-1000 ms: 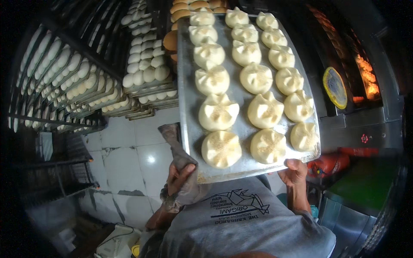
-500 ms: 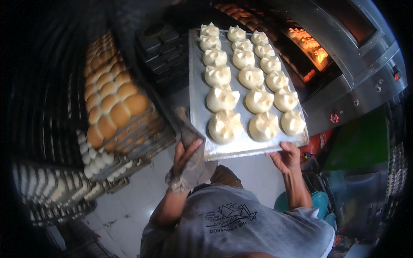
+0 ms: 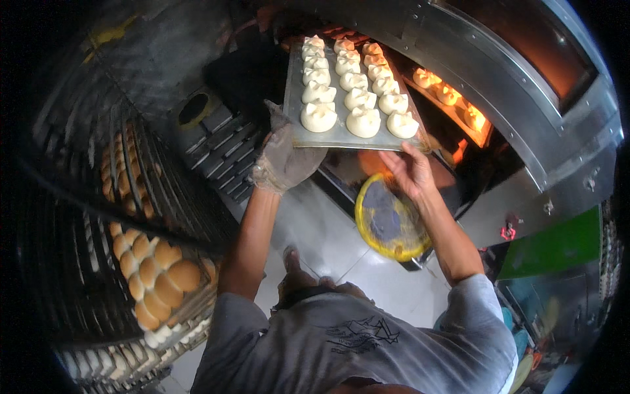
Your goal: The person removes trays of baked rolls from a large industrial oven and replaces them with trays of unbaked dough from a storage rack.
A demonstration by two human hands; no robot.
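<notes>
Both my hands carry a metal baking tray (image 3: 341, 140) by its near side, its far end at the glowing oven opening. Several pale, unbaked-looking buns (image 3: 363, 122) with snipped, pointed tops stand on it in three rows. My left hand (image 3: 289, 157), covered by a worn grey cloth mitt, grips the near left corner; its fingers are hidden. My bare right hand (image 3: 410, 172) is closed on the near right edge, thumb at the rim and fingers beneath. Inside the oven, right of my tray, lies another tray of similar buns (image 3: 448, 96), lit orange.
The curved steel oven front (image 3: 420, 33) spans the upper right, with a red knob (image 3: 507, 231) low on it. A round yellow-rimmed object (image 3: 390, 220) sits below my right hand. At left stands a rack of golden rolls (image 3: 161, 282); dark stacked metal pieces (image 3: 220, 154) stand beside the oven.
The tray has moved forward, away from my body, to the oven opening. My arms are stretched farther out. The roll rack now appears lower left, and the yellow-rimmed object has come into view.
</notes>
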